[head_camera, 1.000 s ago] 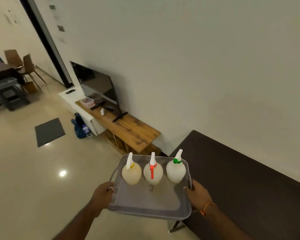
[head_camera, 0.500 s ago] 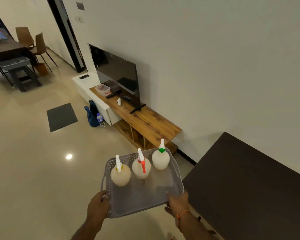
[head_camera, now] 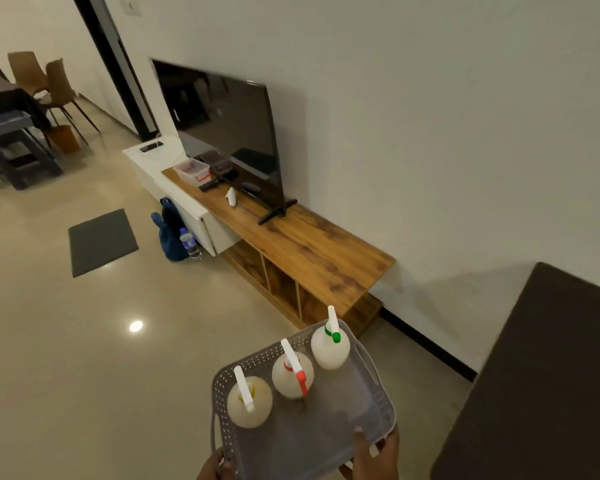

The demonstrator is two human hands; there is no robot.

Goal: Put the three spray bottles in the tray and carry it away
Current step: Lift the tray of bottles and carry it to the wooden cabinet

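At the bottom of the frame, my left hand (head_camera: pixel 211 466) and right hand (head_camera: pixel 373 453) grip the near corners of the gray tray (head_camera: pixel 312 441). Three spray bottles stand upright inside: yellow-collared bottle (head_camera: pixel 249 403), red-triggered bottle (head_camera: pixel 292 375), green-collared bottle (head_camera: pixel 330 346).

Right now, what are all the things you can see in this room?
Spray bottles: 3, pale with yellow, red and green trim, standing in the tray.
Tray: 1, grey, perforated rim, held over the floor.
Television: 1, black, on the TV stand.
TV stand: 1, wood and white, against the wall.
Floor mat: 1, dark grey, on the floor.
Dark table: 1, at right.
Chairs: 2, brown, far left.
Left hand: gripping the tray.
Right hand: gripping the tray.
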